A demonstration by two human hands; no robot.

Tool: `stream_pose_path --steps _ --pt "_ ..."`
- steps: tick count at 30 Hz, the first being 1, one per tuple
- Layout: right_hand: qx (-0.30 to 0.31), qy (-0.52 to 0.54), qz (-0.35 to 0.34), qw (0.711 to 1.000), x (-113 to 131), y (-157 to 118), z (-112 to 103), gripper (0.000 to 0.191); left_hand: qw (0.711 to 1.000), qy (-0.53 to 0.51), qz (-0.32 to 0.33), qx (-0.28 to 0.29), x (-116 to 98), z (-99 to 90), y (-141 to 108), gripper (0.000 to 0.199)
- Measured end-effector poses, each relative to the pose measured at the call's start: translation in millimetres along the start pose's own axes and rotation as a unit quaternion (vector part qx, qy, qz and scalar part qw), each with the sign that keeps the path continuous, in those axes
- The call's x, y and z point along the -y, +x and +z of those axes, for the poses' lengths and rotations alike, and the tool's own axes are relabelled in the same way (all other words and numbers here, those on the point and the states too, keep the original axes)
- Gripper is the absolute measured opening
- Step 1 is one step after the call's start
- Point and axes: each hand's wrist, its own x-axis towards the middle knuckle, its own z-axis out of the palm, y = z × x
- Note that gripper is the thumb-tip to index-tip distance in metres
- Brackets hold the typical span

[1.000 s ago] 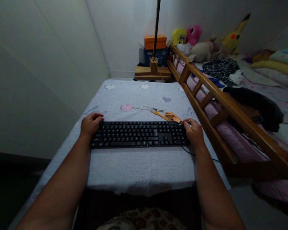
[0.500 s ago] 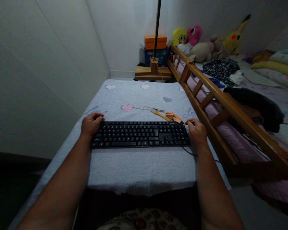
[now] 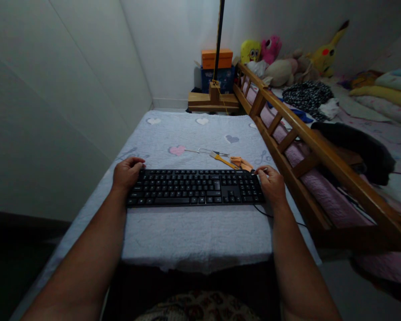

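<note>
A black keyboard point(image 3: 187, 189) lies flat across the patterned cloth. At its upper left corner is my left hand point(image 3: 127, 174), closed on the keyboard's left end with its fingers bent. My right hand point(image 3: 270, 182) is pinched around a thin pale stick point(image 3: 259, 170) that looks like a cotton swab, its tip by the keyboard's upper right corner. Behind the keyboard lie a brush point(image 3: 223, 159) with a yellow handle, a folded orange cloth point(image 3: 240, 163) and thin metal tools point(image 3: 207, 150). The keyboard's black cable point(image 3: 263, 213) runs out under my right wrist.
A light cloth with hearts point(image 3: 194, 232) covers the table. Along the right side runs a wooden bed rail point(image 3: 287, 120), with clothes and plush toys beyond. At the far end stand a wooden stand with a dark pole point(image 3: 217, 100) and an orange box point(image 3: 217, 58). A pale wall is at left.
My right hand has shifted slightly left and down, bringing the thin stick over the keyboard's upper right corner. My left hand and the keyboard stay in place.
</note>
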Motion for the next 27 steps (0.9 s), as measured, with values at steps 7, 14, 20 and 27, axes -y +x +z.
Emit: stream_pose_path --steps 7,14,20,27 --pt "0.007 0.003 -0.002 1.0 1.9 -0.3 1.5 0.022 1.0 -0.006 -0.007 0.005 -1.2 -0.1 -0.6 0.022" --pt "0.007 0.003 -0.008 1.0 0.6 -1.0 0.8 0.021 1.0 -0.006 -0.007 0.007 -1.8 -0.8 -0.9 0.021" --pt "0.015 0.006 -0.009 1.0 2.3 -0.8 1.8 0.021 1.0 0.005 -0.006 0.0 -4.0 -0.6 -2.2 0.022" --pt "0.019 0.002 -0.014 1.0 3.8 -1.2 3.6 0.022 1.0 -0.003 -0.014 0.002 -3.3 -0.1 -1.1 0.024"
